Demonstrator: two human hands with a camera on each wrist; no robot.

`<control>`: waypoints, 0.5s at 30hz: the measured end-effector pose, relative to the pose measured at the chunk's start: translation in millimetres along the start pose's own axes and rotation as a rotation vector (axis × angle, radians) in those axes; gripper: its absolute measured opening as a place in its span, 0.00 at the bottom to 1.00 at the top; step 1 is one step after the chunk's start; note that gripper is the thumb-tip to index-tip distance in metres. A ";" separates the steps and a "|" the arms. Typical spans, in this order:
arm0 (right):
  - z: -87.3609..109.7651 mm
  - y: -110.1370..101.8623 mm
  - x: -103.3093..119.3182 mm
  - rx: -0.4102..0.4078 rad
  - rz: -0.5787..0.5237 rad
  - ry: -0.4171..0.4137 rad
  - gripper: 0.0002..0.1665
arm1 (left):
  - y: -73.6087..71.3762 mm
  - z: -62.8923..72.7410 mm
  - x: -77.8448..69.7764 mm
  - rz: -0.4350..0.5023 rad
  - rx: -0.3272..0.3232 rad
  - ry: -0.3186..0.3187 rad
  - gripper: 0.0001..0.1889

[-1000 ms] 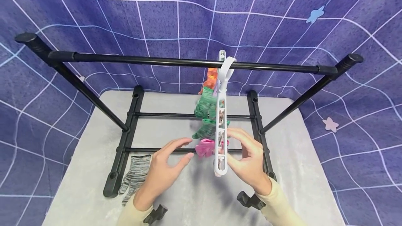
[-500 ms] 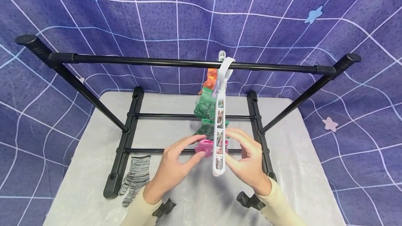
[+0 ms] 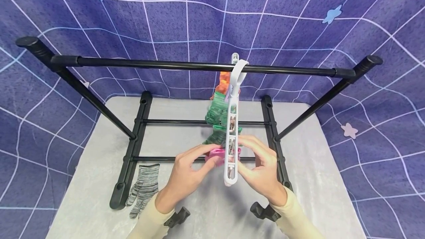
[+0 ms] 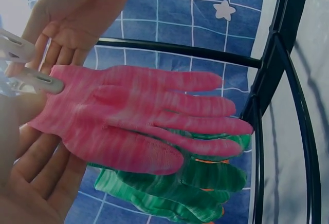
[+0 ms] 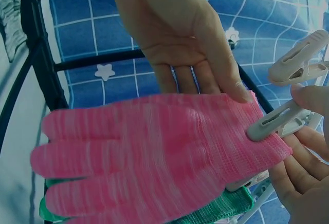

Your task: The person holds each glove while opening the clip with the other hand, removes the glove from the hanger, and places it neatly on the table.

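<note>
My left hand (image 3: 186, 172) pinches the cuff of a pink knit glove (image 4: 139, 111), with the thumb on its face and the fingers behind. A pale grey clip (image 5: 272, 122) on the white clip hanger (image 3: 231, 150) sits over that same cuff. At the clip's tail, my right hand (image 3: 263, 169) pinches it between thumb and fingers. The glove's fingers point away from the hanger. The hanger hooks over the black top bar and runs front to back. Behind the pink glove hang green gloves (image 4: 169, 188), partly hidden by it.
An orange glove (image 3: 224, 80) hangs at the hanger's far end. The black rack (image 3: 159, 63) stands around my work, its side posts left and right. A grey striped glove (image 3: 146, 183) lies on the pale tabletop (image 3: 96, 180) at the left. A second clip (image 5: 298, 62) is beside the gripped one.
My left hand has moved right, from beside the pink glove to pinching its cuff. The right hand stays at the hanger.
</note>
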State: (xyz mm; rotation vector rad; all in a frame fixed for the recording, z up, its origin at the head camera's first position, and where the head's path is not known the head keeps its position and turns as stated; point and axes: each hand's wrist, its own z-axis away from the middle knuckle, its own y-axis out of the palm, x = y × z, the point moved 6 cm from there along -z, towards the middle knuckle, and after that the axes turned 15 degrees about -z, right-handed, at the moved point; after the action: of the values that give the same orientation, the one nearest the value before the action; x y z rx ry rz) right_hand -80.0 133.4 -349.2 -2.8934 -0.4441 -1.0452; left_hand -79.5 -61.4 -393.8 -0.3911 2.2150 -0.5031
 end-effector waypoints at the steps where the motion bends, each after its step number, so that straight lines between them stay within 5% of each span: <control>1: -0.1 -0.1 -0.3 -0.001 -0.005 0.000 0.20 | 0.0 -0.8 -0.3 0.006 -0.007 0.000 0.19; 15: -1.9 -1.7 -1.5 -0.008 -0.023 0.015 0.18 | 3.4 -4.2 -2.2 0.041 -0.046 -0.021 0.13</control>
State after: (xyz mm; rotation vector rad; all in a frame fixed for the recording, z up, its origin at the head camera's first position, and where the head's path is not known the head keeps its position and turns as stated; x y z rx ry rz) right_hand -82.7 134.5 -348.8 -2.8927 -0.4748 -1.0731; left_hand -81.8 -56.6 -391.5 -0.3726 2.2128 -0.4252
